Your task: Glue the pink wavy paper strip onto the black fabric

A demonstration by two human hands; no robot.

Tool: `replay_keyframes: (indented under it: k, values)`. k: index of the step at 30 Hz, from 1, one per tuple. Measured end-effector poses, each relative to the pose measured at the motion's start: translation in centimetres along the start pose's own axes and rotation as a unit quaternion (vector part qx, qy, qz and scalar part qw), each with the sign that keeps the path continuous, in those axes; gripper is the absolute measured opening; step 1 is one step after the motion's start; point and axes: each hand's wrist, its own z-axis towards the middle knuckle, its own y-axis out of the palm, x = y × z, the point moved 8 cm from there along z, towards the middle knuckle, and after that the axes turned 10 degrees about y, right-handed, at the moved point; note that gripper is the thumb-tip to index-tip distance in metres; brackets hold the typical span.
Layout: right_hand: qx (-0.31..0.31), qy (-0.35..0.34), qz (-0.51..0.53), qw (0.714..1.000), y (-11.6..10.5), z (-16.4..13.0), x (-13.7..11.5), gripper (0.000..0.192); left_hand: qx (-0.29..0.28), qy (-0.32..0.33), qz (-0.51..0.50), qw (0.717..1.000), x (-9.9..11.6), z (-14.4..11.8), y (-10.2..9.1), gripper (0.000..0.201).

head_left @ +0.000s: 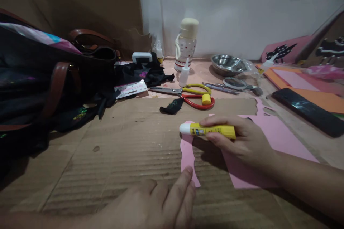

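Note:
My right hand (242, 137) grips a yellow glue stick (221, 131) between thumb and fingers. Its white end lies over the upper part of a wavy-edged pink paper strip (187, 152). With its index fingertip, my left hand (163, 200) presses the strip's lower part against the cardboard sheet (120, 143); its fingers are extended and hold nothing. A larger pink paper sheet (285, 139) lies partly under my right hand and forearm. Beyond the strip are scissors (197, 105) with one red and one yellow handle, and a small yellow cap (206, 99) sits at the red handle.
Black fabric and a dark bag (53, 75) fill the left side. Along the back stand a small white squeeze bottle (184, 74), a drinking bottle (186, 44) and a metal bowl (227, 65). At right lie a black phone (309, 111) and orange paper (328, 102).

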Motion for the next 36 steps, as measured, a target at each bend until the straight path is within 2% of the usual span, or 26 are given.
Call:
replay_keyframes:
  k: [2,6,8,15,19,23,27,31,36]
  values:
    - [0.016,0.005,0.011,1.0,-0.4,-0.1,-0.1,0.008,-0.005,0.001,-0.002,1.0,-0.1,0.1,0.0,0.032]
    - [-0.083,-0.02,0.038,0.996,0.9,-0.3,-1.5,0.01,-0.006,0.005,0.003,1.0,-0.1,0.0,-0.1,0.032]
    - [-0.1,-0.015,0.03,0.994,1.2,-0.1,-1.5,0.009,0.01,0.008,0.012,1.0,0.0,-0.1,-0.2,0.031]
    - [-0.02,0.054,-0.015,0.998,0.3,0.6,1.5,0.018,0.018,-0.004,0.013,1.0,0.1,-0.3,-0.2,0.032]
    - [0.014,0.028,0.008,0.999,-0.5,0.1,0.7,0.014,0.003,0.008,0.001,1.0,0.2,-0.3,0.0,0.035]
    - [-0.054,-0.033,0.019,0.998,0.4,0.0,-1.2,0.008,-0.006,0.001,0.012,1.0,0.2,-0.3,0.2,0.033]
    - [-0.097,0.013,-0.013,0.995,1.2,0.5,-0.3,0.013,0.009,-0.009,0.027,1.0,0.1,-0.2,0.1,0.033]
    - [-0.073,-0.011,-0.054,0.996,1.0,0.9,0.2,0.018,0.021,-0.012,0.011,1.0,0.0,-0.2,0.1,0.035]
    - [0.015,-0.021,-0.038,0.999,-0.5,0.5,0.5,0.014,0.018,-0.012,0.013,1.0,0.0,-0.3,-0.3,0.033]
